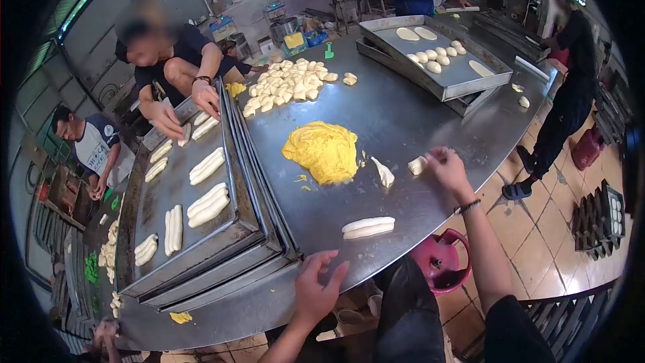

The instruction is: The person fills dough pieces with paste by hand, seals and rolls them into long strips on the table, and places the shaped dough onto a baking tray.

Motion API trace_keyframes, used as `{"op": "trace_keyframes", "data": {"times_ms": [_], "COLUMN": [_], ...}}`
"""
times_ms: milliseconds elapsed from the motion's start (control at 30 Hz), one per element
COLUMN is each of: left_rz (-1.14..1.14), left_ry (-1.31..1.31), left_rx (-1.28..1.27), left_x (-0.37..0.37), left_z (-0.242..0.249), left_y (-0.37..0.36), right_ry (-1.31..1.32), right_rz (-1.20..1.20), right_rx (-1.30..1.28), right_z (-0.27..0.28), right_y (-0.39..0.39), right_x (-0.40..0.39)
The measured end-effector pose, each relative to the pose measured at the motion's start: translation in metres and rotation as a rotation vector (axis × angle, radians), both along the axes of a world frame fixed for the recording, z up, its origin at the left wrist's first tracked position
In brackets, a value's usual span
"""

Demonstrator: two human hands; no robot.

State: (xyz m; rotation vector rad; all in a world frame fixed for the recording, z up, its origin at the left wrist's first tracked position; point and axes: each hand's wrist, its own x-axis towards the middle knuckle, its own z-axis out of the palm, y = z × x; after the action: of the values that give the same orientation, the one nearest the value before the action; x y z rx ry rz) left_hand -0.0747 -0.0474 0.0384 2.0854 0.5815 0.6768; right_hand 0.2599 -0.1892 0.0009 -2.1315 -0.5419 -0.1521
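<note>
My right hand is over the steel table, its fingers bent but apart, right beside a small dough piece. My left hand hovers at the near table edge, fingers spread and holding nothing. Between the hands lie two rolled dough strips, side by side. Beyond them is a mound of yellow paste, with a thin, stretched dough scrap to its right. Farther back sits a large heap of cut dough pieces.
At left, stacked baking trays carry rolled dough strips; a person reaches over them. More trays with dough balls stand at the far right. A pink gas cylinder is below the table edge. Other people stand around.
</note>
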Motion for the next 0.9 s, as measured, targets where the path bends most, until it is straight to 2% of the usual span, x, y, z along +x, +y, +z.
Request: {"op": "trace_keyframes", "data": {"times_ms": [100, 167, 200, 233, 300, 433, 500, 567, 633, 700, 733, 767, 833, 867, 900], "left_rz": [0.008, 0.028, 0.018, 0.006, -0.036, -0.053, -0.075, -0.103, -0.037, 0.076, 0.177, 0.191, 0.173, 0.181, 0.143], "left_ry": [0.028, 0.023, 0.010, -0.003, -0.037, -0.198, -0.236, -0.285, -0.297, -0.346, -0.392, -0.395, -0.324, -0.335, -0.356], "left_rx": [-0.188, -0.265, -0.273, -0.281, -0.272, -0.381, -0.472, -0.549, -0.680, -0.638, -0.596, -0.599, -0.943, -0.944, -0.964], "left_x": [-0.006, -0.007, -0.006, -0.005, -0.002, 0.005, 0.002, -0.008, -0.019, -0.027, -0.031, -0.039, -0.052, -0.055, -0.059], "left_z": [0.002, 0.002, 0.001, 0.001, 0.000, 0.014, 0.021, 0.023, 0.023, 0.021, 0.021, 0.022, 0.033, 0.038, 0.042], "left_y": [-0.003, -0.003, -0.004, -0.006, -0.006, -0.024, -0.031, -0.034, -0.036, -0.037, -0.038, -0.039, -0.040, -0.041, -0.043], "right_ry": [0.051, 0.141, 0.236, 0.237, 0.340, 0.930, 1.043, 1.169, 1.112, 1.137, 0.920, 0.927, 0.845, 0.896, 0.897], "right_rz": [0.024, 0.378, 0.447, 0.456, 0.544, 0.755, 0.721, 0.655, 0.625, 0.654, 0.752, 0.760, 0.709, 0.621, 0.630], "right_rx": [-0.029, -0.097, -0.213, -0.218, -0.051, 0.542, 0.692, 0.641, 0.622, 0.665, 0.635, 0.625, 0.665, 0.709, 0.701], "right_z": [-0.005, 0.006, 0.035, 0.050, 0.070, 0.088, 0.081, 0.070, 0.063, 0.060, 0.072, 0.070, 0.062, 0.069, 0.068], "right_y": [0.012, 0.019, 0.018, 0.017, 0.015, 0.010, 0.011, 0.010, 0.013, 0.015, 0.017, 0.018, 0.022, 0.025, 0.025], "right_x": [0.010, -0.006, -0.020, -0.033, -0.060, -0.149, -0.189, -0.215, -0.239, -0.258, -0.270, -0.277, -0.288, -0.296, -0.300]}}
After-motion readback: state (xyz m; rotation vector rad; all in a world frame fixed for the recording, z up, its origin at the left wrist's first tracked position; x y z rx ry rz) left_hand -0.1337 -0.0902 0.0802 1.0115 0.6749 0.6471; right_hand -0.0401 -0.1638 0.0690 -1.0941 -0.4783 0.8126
